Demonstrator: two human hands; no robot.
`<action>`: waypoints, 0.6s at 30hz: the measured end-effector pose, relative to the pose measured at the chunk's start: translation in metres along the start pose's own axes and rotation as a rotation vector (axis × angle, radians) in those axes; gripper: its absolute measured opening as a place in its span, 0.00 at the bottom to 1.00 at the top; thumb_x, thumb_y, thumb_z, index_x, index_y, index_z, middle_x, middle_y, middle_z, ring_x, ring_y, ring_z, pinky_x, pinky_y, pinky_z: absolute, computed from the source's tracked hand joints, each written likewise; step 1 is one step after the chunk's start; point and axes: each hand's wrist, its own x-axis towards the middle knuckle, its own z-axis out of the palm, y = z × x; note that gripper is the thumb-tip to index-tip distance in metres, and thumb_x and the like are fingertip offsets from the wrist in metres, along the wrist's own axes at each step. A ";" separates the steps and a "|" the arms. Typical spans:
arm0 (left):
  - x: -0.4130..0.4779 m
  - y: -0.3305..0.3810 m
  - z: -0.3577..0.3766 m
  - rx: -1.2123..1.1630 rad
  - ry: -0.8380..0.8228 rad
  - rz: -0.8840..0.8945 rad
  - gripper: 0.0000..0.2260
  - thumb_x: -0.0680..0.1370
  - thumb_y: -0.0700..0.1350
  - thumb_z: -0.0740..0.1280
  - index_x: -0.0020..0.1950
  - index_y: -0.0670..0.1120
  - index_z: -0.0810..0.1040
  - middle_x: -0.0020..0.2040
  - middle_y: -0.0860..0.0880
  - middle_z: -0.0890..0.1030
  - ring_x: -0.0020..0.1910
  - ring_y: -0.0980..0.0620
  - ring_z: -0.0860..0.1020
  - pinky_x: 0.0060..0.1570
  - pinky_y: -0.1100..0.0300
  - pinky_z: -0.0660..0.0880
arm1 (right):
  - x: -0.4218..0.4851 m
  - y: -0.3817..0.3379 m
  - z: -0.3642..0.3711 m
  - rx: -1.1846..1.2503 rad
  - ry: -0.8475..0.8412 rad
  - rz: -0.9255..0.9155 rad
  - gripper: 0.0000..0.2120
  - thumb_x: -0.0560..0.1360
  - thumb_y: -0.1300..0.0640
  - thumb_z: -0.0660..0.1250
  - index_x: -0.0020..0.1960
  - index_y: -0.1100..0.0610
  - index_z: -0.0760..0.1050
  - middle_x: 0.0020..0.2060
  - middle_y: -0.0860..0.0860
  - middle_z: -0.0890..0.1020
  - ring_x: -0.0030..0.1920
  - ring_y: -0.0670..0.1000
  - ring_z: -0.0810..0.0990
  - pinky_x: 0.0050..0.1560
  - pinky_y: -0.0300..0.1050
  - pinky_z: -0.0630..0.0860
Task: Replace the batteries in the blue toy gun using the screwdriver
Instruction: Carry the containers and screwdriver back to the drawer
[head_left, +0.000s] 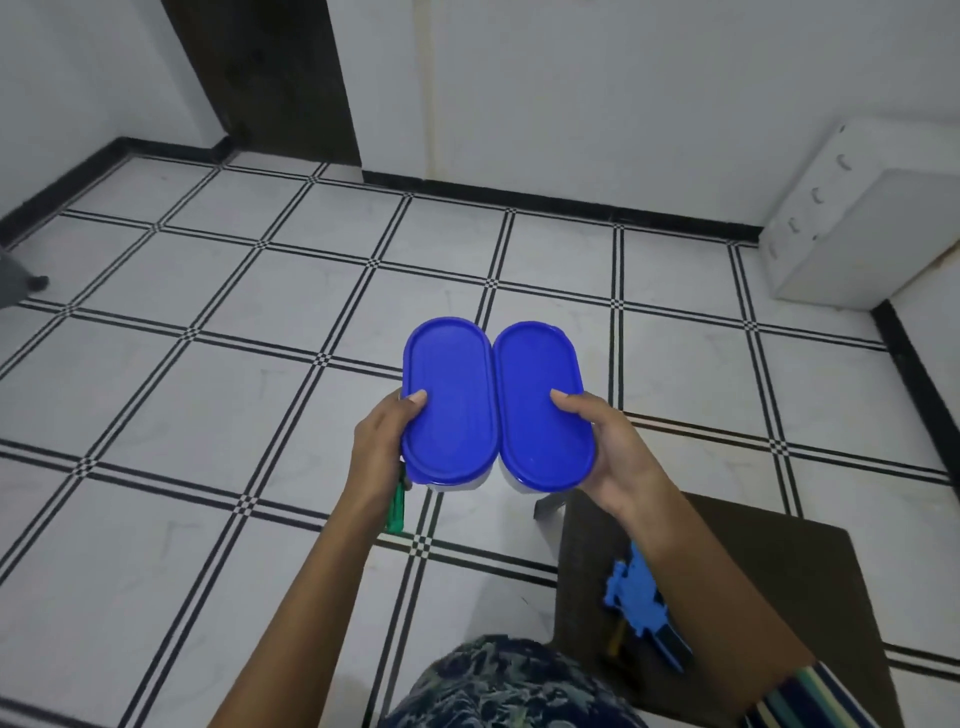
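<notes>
Two oval containers with blue lids are held side by side above the tiled floor. My left hand (382, 449) grips the left container (449, 400), thumb on its lid, and also holds a green-handled screwdriver (396, 506) that hangs below it. My right hand (615, 457) grips the right container (540, 408), thumb on the lid. The blue toy gun (641, 603) lies on a dark brown stool (769, 566) at the lower right, partly hidden by my right forearm.
White floor tiles with black lines spread all around. A white cabinet (857, 223) stands at the right wall. A dark door (270, 73) is at the back left. My patterned clothing (498, 686) shows at the bottom.
</notes>
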 end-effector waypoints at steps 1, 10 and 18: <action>0.004 0.002 -0.001 0.015 0.001 -0.007 0.14 0.70 0.58 0.69 0.42 0.47 0.77 0.44 0.45 0.80 0.41 0.45 0.78 0.34 0.54 0.67 | 0.005 -0.001 0.002 0.004 0.007 -0.005 0.27 0.71 0.56 0.73 0.68 0.59 0.72 0.61 0.57 0.81 0.61 0.61 0.80 0.49 0.56 0.80; 0.127 0.039 0.002 0.049 -0.026 -0.034 0.11 0.75 0.53 0.67 0.41 0.46 0.74 0.38 0.47 0.79 0.29 0.53 0.75 0.21 0.64 0.66 | 0.114 -0.047 0.026 0.038 0.019 -0.027 0.21 0.73 0.55 0.71 0.65 0.57 0.75 0.59 0.57 0.82 0.61 0.61 0.80 0.58 0.61 0.77; 0.295 0.102 0.049 0.062 -0.087 -0.003 0.13 0.73 0.53 0.68 0.50 0.45 0.77 0.46 0.44 0.81 0.37 0.50 0.80 0.25 0.65 0.72 | 0.257 -0.164 0.043 0.007 0.062 -0.108 0.22 0.71 0.54 0.73 0.64 0.58 0.76 0.59 0.57 0.82 0.59 0.63 0.80 0.60 0.67 0.75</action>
